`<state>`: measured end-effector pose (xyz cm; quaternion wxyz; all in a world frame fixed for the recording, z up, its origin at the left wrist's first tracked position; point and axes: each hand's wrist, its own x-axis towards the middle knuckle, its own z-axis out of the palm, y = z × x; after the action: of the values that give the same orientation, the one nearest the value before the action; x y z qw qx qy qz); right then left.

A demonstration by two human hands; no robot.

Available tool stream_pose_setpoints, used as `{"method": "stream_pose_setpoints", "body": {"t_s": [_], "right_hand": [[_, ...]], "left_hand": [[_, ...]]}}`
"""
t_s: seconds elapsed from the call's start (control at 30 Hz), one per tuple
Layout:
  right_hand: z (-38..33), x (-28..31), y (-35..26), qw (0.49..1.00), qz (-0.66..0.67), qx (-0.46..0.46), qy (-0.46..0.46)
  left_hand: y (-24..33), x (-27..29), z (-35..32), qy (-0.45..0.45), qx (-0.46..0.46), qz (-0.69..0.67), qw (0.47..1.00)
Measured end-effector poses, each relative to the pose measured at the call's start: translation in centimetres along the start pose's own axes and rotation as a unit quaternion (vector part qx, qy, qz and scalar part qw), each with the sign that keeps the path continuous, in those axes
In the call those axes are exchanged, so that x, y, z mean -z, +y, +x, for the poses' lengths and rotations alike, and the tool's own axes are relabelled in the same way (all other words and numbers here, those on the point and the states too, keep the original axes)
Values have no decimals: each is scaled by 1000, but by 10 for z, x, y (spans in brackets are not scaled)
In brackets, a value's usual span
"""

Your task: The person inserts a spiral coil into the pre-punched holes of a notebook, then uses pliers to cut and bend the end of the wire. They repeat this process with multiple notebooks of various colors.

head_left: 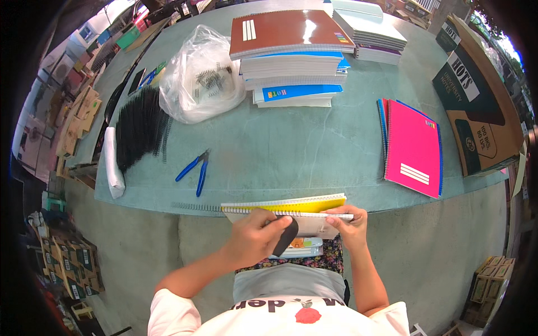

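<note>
At the table's near edge I hold a spiral notebook (pixel 330 204) with yellow inside and its bound edge toward me. A dark wire coil (pixel 193 207) runs through its edge holes and sticks out past the left end. My left hand (pixel 255 238) is closed at the coil, pinching a dark flat piece of material (pixel 287 238) whose kind I cannot make out. My right hand (pixel 348 227) grips the notebook's right end between thumb and fingers. Blue-handled cutting pliers (pixel 196 171) lie spread on the table to the left.
Stacked notebooks (pixel 291 33) stand at the table's back, beside a clear plastic bag (pixel 202 78) of coil scraps. Black coils (pixel 140 129) lie left, next to a white roll (pixel 114 162). Pink and blue notebooks (pixel 413 145) lie right, near a cardboard box (pixel 476 106).
</note>
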<state>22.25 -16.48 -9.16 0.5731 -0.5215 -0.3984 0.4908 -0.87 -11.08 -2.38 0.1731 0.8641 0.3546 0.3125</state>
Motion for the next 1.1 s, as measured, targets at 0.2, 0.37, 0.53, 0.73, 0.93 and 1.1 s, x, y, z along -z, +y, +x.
{"method": "stream_pose_setpoints", "body": {"t_s": [0.2,0.37,0.53,0.73,0.93,1.1], "right_hand": [[1,-4,-1,1000,14,0,1],[0,0,-3,1000,-10,2,6],[1,-1,-5,1000,25,-8,13],[0,-4,-12,999,26,-23,18],[-3,-1,-5,998,48,-19,36],[-7,2,-11,998,32,-60,14]], "left_hand": [[-1,-13,-4,-40,5,-11,999],[19,13,31,201,61,-45,977],[16,0,35,121,-28,-6,992],[17,-35,-2,-28,-25,-41,998],[24,-31,22,44,21,-47,998],[31,-17,44,166,41,-19,985]]}}
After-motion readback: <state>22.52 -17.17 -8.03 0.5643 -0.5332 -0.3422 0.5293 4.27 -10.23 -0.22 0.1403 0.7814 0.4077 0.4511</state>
